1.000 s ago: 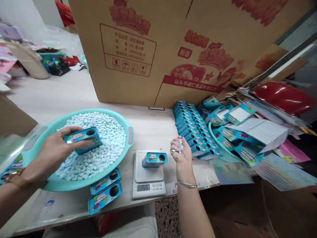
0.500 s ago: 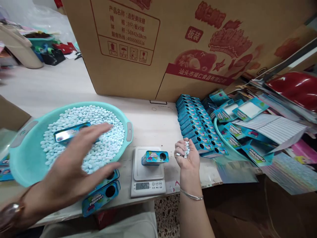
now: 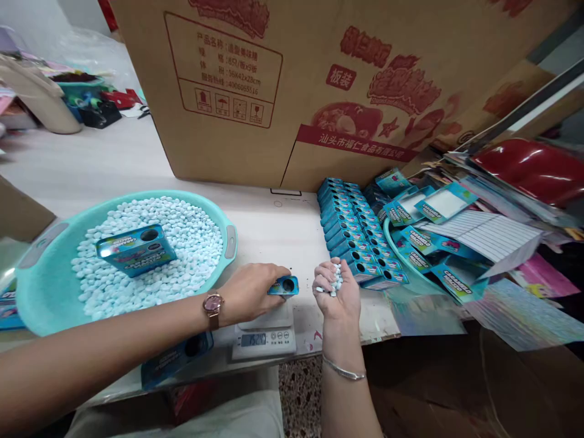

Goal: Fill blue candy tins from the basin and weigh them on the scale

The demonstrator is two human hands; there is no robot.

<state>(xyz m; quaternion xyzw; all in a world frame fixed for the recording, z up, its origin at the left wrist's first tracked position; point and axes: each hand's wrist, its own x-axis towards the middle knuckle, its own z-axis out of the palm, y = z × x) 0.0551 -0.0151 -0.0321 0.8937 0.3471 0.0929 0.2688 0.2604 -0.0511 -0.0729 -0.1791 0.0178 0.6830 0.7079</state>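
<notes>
My left hand (image 3: 253, 291) is closed around the small blue candy tin (image 3: 288, 286) on the white digital scale (image 3: 264, 344), with its round dark hole showing. Whether the tin is resting on the plate I cannot tell. My right hand (image 3: 341, 304), palm up beside the scale, is curled around several small pale candies (image 3: 336, 281). To the left, a turquoise basin (image 3: 50, 292) holds a wide heap of pale blue candies (image 3: 182, 243). Another blue tin (image 3: 143, 250) lies on that heap.
Rows of blue tins (image 3: 347, 231) stand to the right. Beyond them are a bowl (image 3: 393, 243) of printed card sleeves and a stack of papers. A large cardboard box (image 3: 228, 140) blocks the back. More tins (image 3: 176, 359) sit by the front edge, under my left arm.
My left hand has moved right from above the basin to the tin on the scale and taken hold of it. My right hand still holds candies.
</notes>
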